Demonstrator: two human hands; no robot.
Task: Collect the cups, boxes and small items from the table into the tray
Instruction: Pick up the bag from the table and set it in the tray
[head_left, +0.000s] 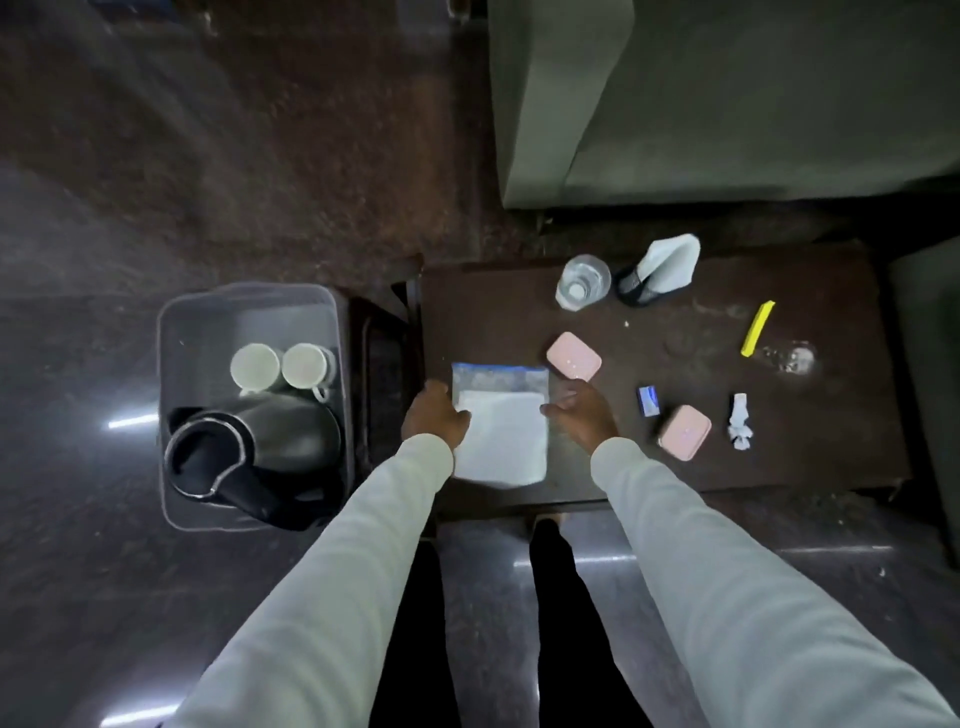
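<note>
White bag (501, 426) lies between both hands' fingers (460, 415), edges touched.

Dark table (831, 441) carries: zip bag (501, 426) at near-left edge, two pink boxes (573, 355) (684, 432), small blue packet (648, 401), crumpled wrapper (740, 421), yellow strip (758, 328), clear cup (583, 282), napkin holder (657, 270). Wet patch (792, 357) at right.

Two white cups (280, 365) stand in the clear tray (171, 332); two pink boxes (573, 355) lie on the table (831, 452).
</note>
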